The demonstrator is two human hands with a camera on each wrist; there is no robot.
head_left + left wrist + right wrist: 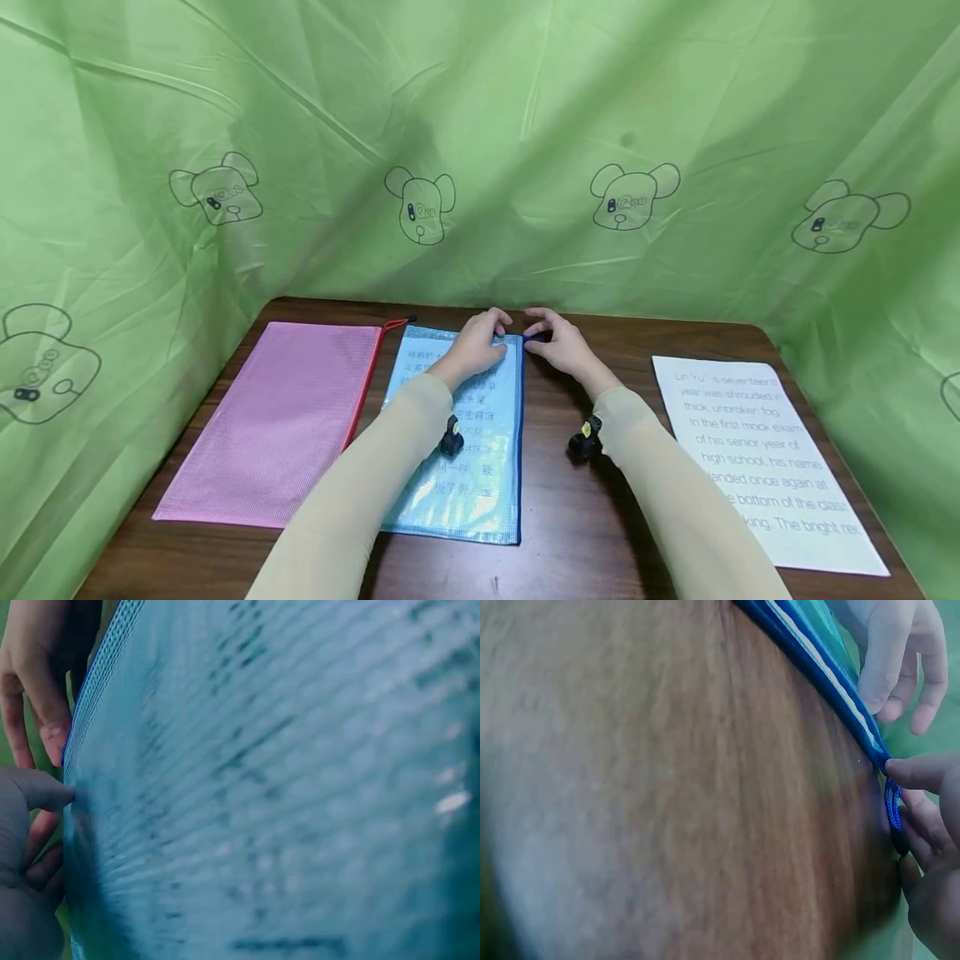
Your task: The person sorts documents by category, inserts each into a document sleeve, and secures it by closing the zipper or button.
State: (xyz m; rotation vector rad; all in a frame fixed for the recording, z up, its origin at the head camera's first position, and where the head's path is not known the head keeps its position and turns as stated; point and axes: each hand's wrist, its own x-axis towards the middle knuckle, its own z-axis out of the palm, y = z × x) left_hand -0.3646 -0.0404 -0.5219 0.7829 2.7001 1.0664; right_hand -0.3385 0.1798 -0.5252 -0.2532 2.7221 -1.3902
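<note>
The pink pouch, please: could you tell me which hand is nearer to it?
Left: the left hand is over the blue pouch, right of the pink pouch; the right hand is farther right, at the blue pouch's far right corner.

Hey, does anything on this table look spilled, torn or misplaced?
Nothing really stands out: the pink pouch, blue pouch and printed sheet lie in a row on the table, with no spill or tear visible.

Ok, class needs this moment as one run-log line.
left hand: touches blue pouch; right hand: holds its cord; pink pouch: left; paper: right
</note>
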